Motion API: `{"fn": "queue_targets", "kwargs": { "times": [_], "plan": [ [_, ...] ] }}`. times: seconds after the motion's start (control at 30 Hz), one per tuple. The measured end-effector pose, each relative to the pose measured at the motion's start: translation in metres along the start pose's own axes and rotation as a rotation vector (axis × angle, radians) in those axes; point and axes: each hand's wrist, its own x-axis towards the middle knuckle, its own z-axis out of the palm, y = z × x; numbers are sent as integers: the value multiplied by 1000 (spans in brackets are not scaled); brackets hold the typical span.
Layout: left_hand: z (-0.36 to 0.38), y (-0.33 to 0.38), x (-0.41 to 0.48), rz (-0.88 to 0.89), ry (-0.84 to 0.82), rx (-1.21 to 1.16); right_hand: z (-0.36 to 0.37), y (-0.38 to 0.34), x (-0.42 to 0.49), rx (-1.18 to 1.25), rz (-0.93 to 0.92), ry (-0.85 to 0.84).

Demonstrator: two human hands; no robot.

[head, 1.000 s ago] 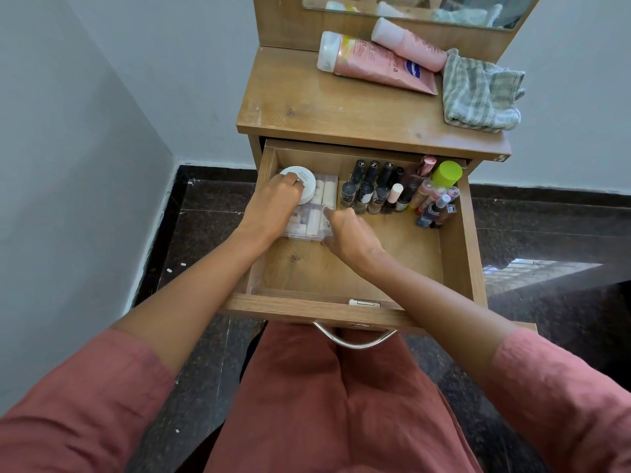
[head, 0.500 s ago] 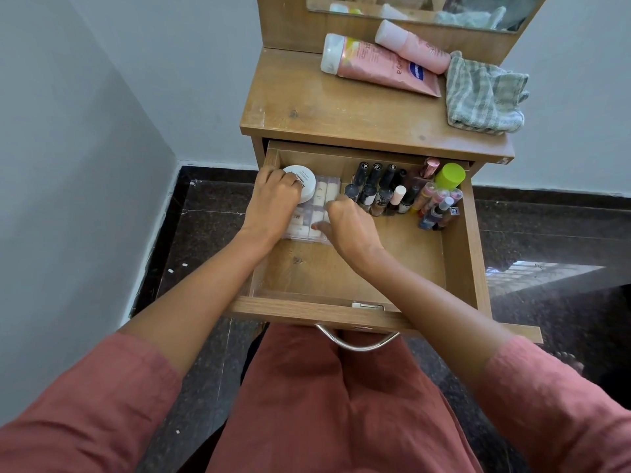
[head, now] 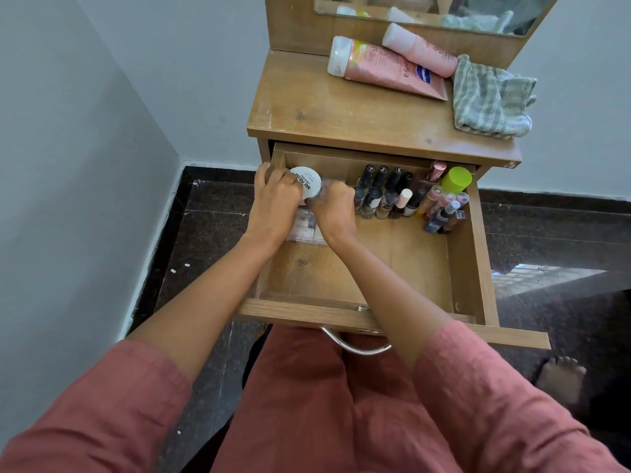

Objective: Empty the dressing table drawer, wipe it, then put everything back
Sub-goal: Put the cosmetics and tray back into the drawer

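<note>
Both hands have drawn together at the back left corner of the drawer [head: 467,268], and the white tub [head: 307,184] now tips its lid toward us. Our left hand [head: 273,206] grips the tub with curled fingers. Our right hand [head: 333,209] curls against its other side, but we cannot tell what those fingers hold. A clear box [head: 305,231] lies beneath them, and nail polish bottles [head: 379,196] line the drawer's back.

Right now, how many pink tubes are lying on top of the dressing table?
2. The larger pink tube lies at the back of the tabletop; the smaller pink tube lies behind it, beside the striped cloth. None looks hidden.
</note>
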Motion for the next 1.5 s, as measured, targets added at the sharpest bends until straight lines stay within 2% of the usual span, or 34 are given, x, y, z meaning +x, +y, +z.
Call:
{"fn": "queue_targets", "kwargs": {
  "times": [0.23,0.33,0.5,0.63,0.73,0.87,0.97,1.13,1.27,1.4,1.5],
  "plan": [
    [0,0,-1,20,53,-53,-9,-5,-8,-34,-33,-44],
    [-11,3,0,84,167,-43,-24,-10,-15,-22,-55,-31],
    [-54,12,16,190,328,-370,-75,-36,-11,71,-206,-36],
    [-82,18,44,27,375,-625,-122,-50,20,13,-354,52],
    [-96,13,78,-45,350,-707,-156,-54,58,-73,-397,193],
    [-97,7,120,-25,283,-775,-187,-50,108,-128,-317,289],
    [-90,6,144,-78,203,-862,-195,-49,130,-206,-274,203],
    [-76,2,167,-66,53,-905,-196,-46,151,-297,-332,47],
    [-70,-1,175,-62,25,-918,-195,-42,158,-350,-372,65],
    [-71,-3,179,-44,33,-927,-190,-39,158,-553,-459,99],
    [-72,-3,180,-33,6,-954,-187,-38,156,-574,-461,90]
  ]
}}
